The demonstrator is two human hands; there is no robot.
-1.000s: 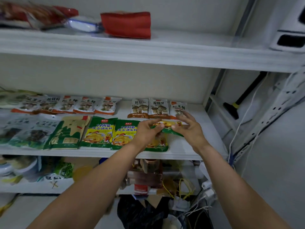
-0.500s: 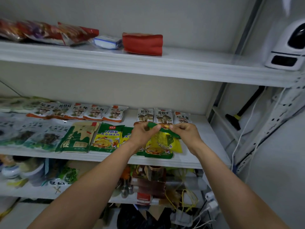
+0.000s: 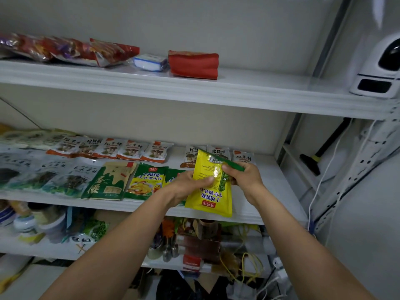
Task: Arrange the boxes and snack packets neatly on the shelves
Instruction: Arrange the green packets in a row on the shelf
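Yellow packet (image 3: 208,191) held in front of the middle shelf (image 3: 272,191) near its right end, long axis near upright, print upside down, left hand (image 3: 186,187) gripping its left edge, right hand (image 3: 245,178) pinching its upper right corner; bare shelf lies directly behind, right of the green packets (image 3: 148,180).

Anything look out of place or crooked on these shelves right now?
The yellow plastic seasoning packet is upside down, print inverted, held off the white middle shelf by the left hand and right hand; the matching green-and-yellow packet lies flat.
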